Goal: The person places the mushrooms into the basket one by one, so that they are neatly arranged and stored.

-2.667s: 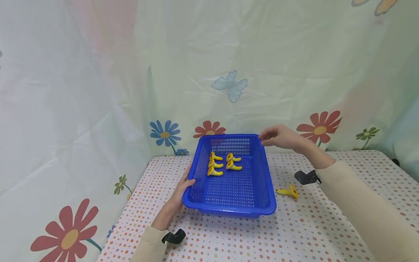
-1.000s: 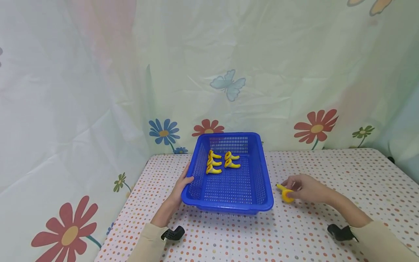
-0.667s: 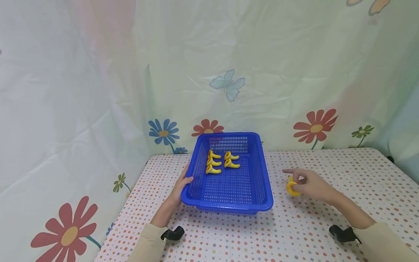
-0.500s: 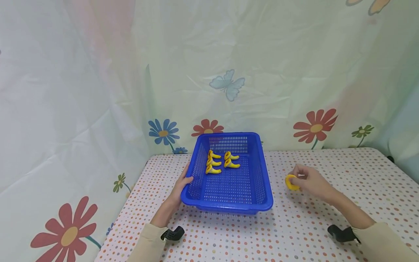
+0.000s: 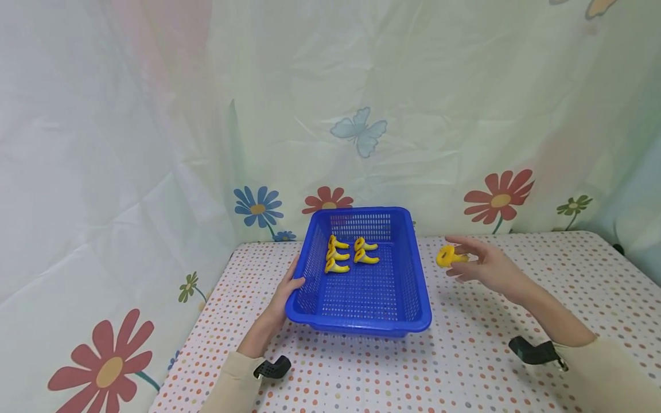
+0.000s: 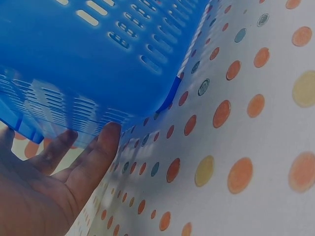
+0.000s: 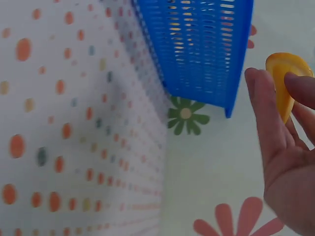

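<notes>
My left hand (image 5: 281, 293) holds the blue plastic basket (image 5: 356, 326) by its left side, thumb over the rim and fingers against the outer wall, as the left wrist view also shows. To the right of the basket, my right hand (image 5: 493, 265) pinches a yellow trumpet-shaped piece (image 5: 445, 256) above the table, its flared end pointing left. In the right wrist view, thumb and fingers lie on either side of that piece, partly hiding it. Several like yellow pieces (image 5: 338, 268) lie inside the basket in two columns, stems to the right.
A table with a dotted cloth (image 5: 361, 378) spreads under everything. Behind it hangs a pale curtain (image 5: 439, 115) printed with flowers and a butterfly. Black wrist devices (image 5: 273, 367) sit at both sleeves.
My right hand has come down from the basket's far right corner, picked the yellow piece off the table, turned it and raised it. My left hand has kept its place on the basket.
</notes>
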Tool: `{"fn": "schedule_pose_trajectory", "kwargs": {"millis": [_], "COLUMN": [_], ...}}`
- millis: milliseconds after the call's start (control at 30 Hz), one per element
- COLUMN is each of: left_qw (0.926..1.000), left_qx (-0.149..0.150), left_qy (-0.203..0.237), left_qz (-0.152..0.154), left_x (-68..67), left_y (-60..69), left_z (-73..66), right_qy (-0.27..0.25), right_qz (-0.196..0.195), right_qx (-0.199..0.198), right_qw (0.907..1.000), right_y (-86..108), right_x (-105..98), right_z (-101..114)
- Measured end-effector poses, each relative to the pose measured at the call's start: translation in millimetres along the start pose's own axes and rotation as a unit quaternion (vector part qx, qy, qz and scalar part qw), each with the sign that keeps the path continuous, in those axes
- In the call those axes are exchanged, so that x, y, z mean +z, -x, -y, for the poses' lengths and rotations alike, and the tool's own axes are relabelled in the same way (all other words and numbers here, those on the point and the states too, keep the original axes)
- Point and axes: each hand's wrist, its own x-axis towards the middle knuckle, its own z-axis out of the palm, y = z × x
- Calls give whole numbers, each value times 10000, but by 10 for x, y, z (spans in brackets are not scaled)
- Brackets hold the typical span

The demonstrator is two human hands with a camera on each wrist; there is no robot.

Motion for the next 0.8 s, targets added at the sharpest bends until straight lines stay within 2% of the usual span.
{"fn": "schedule_pose_trajectory", "kwargs": {"millis": [133, 400, 500, 633, 800], "left_qw": [10000, 10000, 10000, 10000, 10000], "left_qx": [15, 55, 22, -34, -5], "left_qy": [38, -8, -19, -14, -49], "left_qz": [26, 14, -22, -60, -60], "left_x": [-4, -3, -3, -4, 0], "left_y": [0, 1, -2, -1, 6], "left_z": [-2, -6, -12, -15, -8], "right_qy": [176, 431, 288, 23, 75], "right_qz": [-67, -477, -397, -79, 218], "right_qx": [-133, -235, -263, -429, -595], "right_qw": [9997, 9977, 9985, 9990, 9980], "right_y": [-62, -157, -217, -342, -523], "right_x": [-25, 19, 45, 84, 152], "right_z": [143, 406, 514, 652, 787]}}
